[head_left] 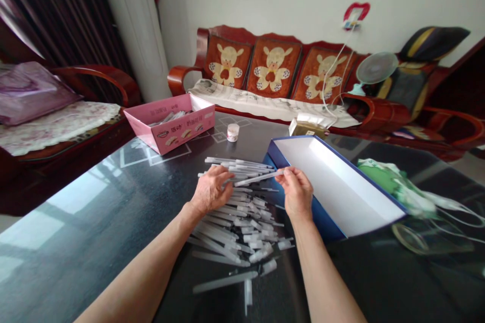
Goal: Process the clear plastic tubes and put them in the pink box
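- The right hand (297, 193) has a closed grip, with thumb and fingertips pinching a slim white plastic tube (258, 177) near one end.
- That tube lies roughly level above a loose pile of similar tubes (238, 217), and its far end reaches toward the left hand (210, 190). Whether the two touch cannot be told.
- The left hand's grip is open and loosely curved, palm down, with its fingers on top of the pile and holding no single tube that can be made out.
- The pile lies scattered across a dark glossy tabletop (78, 224), between the forearms and running up past both hands.
- Just beside the right hand stands an open, white-lined box with blue edges (333, 186), with nothing visible inside.
- Farther off on the tabletop are a pink cardboard box (170, 126) holding some packets, and a small white jar (233, 132).
- To the right, a green-and-white cloth (394, 184) lies on the tabletop.
- Behind the tabletop stands a carved wooden sofa (273, 55) with bear-patterned cushions.
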Tool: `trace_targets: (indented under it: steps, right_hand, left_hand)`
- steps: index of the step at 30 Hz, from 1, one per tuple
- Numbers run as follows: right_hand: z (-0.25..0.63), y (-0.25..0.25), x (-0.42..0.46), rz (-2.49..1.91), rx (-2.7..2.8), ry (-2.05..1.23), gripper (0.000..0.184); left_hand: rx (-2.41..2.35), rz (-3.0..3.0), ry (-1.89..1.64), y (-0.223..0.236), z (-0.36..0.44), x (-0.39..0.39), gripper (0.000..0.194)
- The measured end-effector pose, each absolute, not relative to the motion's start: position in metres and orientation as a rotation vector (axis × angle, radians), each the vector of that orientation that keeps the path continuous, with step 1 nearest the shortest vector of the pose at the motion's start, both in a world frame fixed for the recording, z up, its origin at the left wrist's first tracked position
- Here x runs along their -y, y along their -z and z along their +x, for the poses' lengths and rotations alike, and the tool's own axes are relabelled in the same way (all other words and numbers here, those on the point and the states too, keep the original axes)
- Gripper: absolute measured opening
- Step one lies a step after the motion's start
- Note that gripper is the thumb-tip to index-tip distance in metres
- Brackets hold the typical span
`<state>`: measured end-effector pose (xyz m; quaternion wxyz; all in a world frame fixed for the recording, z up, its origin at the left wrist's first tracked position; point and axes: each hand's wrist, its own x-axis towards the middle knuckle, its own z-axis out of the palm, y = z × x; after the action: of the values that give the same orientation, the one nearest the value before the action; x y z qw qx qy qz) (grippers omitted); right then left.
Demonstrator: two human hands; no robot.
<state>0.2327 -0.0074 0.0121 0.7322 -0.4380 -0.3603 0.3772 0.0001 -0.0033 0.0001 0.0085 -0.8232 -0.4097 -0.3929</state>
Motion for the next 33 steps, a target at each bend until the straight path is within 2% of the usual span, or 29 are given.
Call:
trace_targets:
  steps: [3, 8, 11, 21, 33]
  right_hand:
    - [0.214, -0.008, 0.01, -0.991, 0.911, -0.863, 0.024]
    - [0.187, -0.005, 0.02, -0.959, 0.973, -1.056, 0.024]
    - [0.181, -0.002, 0.023, -0.952, 0.999, -1.126, 0.023]
    - [0.192, -0.008, 0.021, -1.166, 1.293, -0.979, 0.027]
    - [0.192, -0.002, 0.017, -1.116, 1.157, -1.204, 0.03]
  left_hand:
    - [1.18, -2.351, 1.375, -0.008, 0.005, 0.008, 0.027]
    - [1.14, -2.328, 1.223, -0.017, 0.025, 0.02, 0.026]
    - [1.171, -2.354, 1.181, -0.014, 0.032, 0.024, 0.018]
    - [1.203, -2.305, 1.056, -0.01, 0.028, 0.02, 0.018]
    - [1.227, -2.352, 0.931, -0.01, 0.028, 0.017, 0.024]
